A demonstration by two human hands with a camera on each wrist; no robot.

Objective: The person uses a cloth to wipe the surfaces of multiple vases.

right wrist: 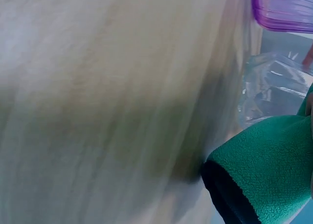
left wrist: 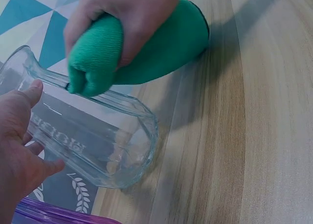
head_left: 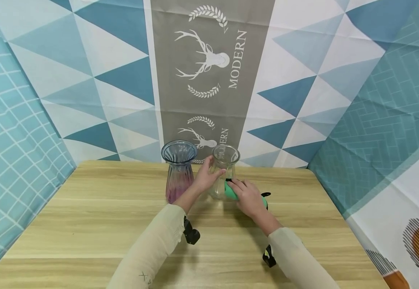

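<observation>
Head: left hand part-curled round clear vase on table; right hand gripping green cloth at its side; purple-blue vase nearby. Left wrist: green cloth bunched against clear vase. Right wrist: blurry, green cloth seemingly touching clear vase.

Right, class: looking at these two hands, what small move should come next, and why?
I'd probably slide the cloth a little along the clear vase toward its base. The left hand already holds the vase near its neck, which should steady it, and the right hand grips the cloth right at the glass's side.
</observation>
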